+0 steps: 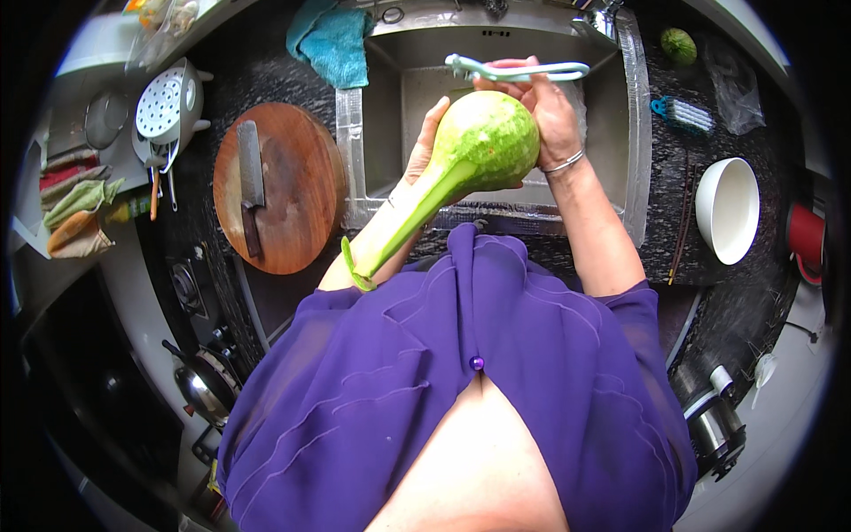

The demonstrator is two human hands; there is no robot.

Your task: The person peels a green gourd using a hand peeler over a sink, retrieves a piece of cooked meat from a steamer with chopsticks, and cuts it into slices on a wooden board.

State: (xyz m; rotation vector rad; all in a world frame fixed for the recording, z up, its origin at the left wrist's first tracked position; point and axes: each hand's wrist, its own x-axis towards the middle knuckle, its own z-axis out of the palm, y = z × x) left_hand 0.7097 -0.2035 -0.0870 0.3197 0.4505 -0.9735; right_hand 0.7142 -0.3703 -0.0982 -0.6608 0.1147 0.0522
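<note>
A long-necked bottle gourd is held at a slant over the stainless steel sink. Its neck is pale where skin has been peeled off, while patches of darker green skin stay on the round end. My left hand cradles the bulb from the left, partly hidden beneath it. On the other side, my right hand steadies the bulb and also holds a pale green peeler across its fingers, above the gourd. A curl of green skin hangs at the stem end, near my left forearm.
Left of the sink, a cleaver lies on a round wooden chopping board. A teal cloth drapes over the sink's corner. To the right are a brush, chopsticks, a white bowl and a green gourd piece.
</note>
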